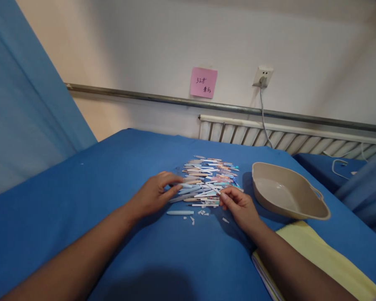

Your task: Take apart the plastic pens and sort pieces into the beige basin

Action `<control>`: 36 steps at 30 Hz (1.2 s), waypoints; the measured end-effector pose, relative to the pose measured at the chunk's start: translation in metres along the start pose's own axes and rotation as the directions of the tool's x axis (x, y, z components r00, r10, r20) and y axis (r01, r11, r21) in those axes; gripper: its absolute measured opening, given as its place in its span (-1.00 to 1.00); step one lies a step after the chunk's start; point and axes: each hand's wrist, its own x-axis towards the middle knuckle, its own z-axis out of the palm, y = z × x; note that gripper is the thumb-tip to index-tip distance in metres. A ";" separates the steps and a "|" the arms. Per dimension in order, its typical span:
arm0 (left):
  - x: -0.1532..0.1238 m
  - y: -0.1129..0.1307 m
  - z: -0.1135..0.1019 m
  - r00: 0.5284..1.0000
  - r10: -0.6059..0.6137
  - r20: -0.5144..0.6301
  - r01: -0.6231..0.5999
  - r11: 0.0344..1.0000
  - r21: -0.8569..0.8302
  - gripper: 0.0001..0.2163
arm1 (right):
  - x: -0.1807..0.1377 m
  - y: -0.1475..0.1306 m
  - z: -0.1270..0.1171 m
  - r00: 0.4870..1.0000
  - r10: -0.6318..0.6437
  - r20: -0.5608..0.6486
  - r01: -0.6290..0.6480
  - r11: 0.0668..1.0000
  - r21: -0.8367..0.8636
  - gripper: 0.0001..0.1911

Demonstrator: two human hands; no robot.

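Note:
A spread of pen parts, with pastel barrels and thin white refills, lies across the middle of the blue-covered surface. At its left edge, my left hand has thumb and fingers curved around the end of a light blue pen barrel. My right hand, on the right side of the spread, pinches a thin white refill that points up and left. In front lies another light blue pen barrel, beside several small white scraps.
A beige plastic basin stands to the right. A folded yellow cloth lies under my right forearm. Behind the blue-covered surface are a radiator, a metal rail and a plugged-in cord. A blue curtain hangs at left.

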 end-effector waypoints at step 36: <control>0.003 0.001 0.014 0.902 -0.428 0.048 0.273 0.483 -0.832 -0.78 | -0.002 0.011 0.004 0.997 0.030 0.069 -0.029 0.999 -0.019 -0.76</control>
